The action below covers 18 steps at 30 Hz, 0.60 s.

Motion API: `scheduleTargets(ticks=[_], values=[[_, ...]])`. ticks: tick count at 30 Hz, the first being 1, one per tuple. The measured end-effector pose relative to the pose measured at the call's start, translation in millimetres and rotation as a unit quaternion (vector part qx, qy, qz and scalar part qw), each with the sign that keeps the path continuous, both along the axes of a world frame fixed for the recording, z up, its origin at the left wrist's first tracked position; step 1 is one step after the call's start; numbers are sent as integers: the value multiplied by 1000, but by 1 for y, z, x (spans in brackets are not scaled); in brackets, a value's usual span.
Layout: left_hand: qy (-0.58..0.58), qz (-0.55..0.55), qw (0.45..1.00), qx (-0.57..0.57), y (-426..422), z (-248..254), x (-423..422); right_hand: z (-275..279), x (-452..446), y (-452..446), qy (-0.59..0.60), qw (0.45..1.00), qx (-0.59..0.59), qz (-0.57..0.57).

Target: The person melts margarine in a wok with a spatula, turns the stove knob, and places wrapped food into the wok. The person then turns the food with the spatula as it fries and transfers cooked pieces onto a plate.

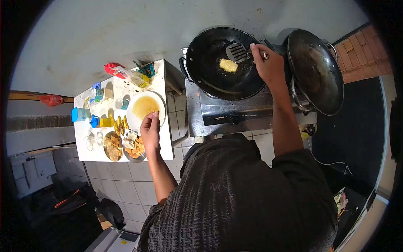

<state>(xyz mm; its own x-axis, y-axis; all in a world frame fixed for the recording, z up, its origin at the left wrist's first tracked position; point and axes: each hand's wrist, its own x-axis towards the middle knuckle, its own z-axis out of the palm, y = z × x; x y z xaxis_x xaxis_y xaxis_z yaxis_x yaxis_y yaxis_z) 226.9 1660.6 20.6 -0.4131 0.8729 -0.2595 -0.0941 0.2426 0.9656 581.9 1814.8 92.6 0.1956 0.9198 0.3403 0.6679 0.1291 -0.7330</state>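
Note:
My right hand (268,63) is wrapped round the handle of a slotted spatula (238,53), whose blade is over the black wok (205,80). Beside the blade, a yellowish piece of food (228,65) lies on the wok's bottom. My left hand (151,128) is at the near side of a white plate (162,118), fingertips pressed together at the edge of the plate's pale yellow-brown contents (145,106). Whether those fingers pinch a bit of the contents or the plate itself is unclear. The contents' kind cannot be made out.
The wok sits on a metal stove (226,112). Right of it stands a large dark pan (319,75). On the white table (90,153) are bananas (121,125), a bowl of pale pieces (112,147), a bowl of orange pieces (135,151), a yellow bottle (103,122) and jars.

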Motion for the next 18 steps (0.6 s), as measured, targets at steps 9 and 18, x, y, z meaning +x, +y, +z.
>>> scheduleTargets(ticks=[9, 18], values=[[6, -41, 999, 8, 9, 5, 9, -1, -3, -15, 9, 991, 13, 131], [-7, -40, 999, -2, 10, 4, 12, -6, -10, -20, -24, 983, 64, 170]])
